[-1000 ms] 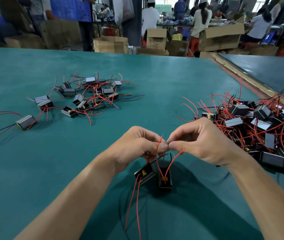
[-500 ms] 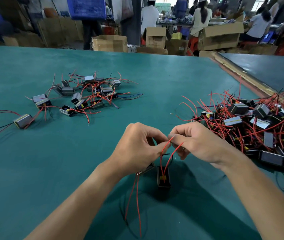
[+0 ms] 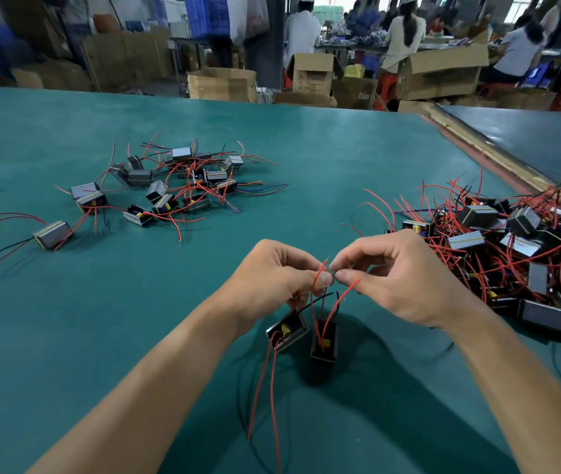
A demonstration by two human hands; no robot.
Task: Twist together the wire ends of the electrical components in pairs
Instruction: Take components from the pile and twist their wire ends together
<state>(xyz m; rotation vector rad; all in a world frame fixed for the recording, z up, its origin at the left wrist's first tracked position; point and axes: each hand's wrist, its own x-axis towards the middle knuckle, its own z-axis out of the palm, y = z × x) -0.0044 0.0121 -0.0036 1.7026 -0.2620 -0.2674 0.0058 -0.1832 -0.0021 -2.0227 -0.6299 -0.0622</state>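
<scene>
1. A tangled heap of small grey box-shaped metal components [image 3: 511,241] with thin red leads is lying just right of the right hand [image 3: 405,278], its nearest wires reaching close to the knuckles.
2. A looser cluster of similar components [image 3: 176,186] is sitting well beyond the left hand [image 3: 272,282] and to its left. A lone grey block [image 3: 53,234] is trailing red and black leads farther left.
3. The smooth, matte teal table covering [image 3: 323,159] is spreading under everything, and brown cardboard boxes [image 3: 222,83] are standing past its far edge.
4. The hands are meeting fingertip to fingertip, each pinching the thin red wire ends [image 3: 318,278] between thumb and forefinger, the other fingers curling in.
5. Two black-framed components with yellow tape, the left component [image 3: 287,331] and the right component [image 3: 323,340], are sitting close together directly under the hands. I cannot tell whether they are hanging or resting on the covering.
6. Long glossy red leads [image 3: 265,388] are trailing from the left component back between the forearms.
</scene>
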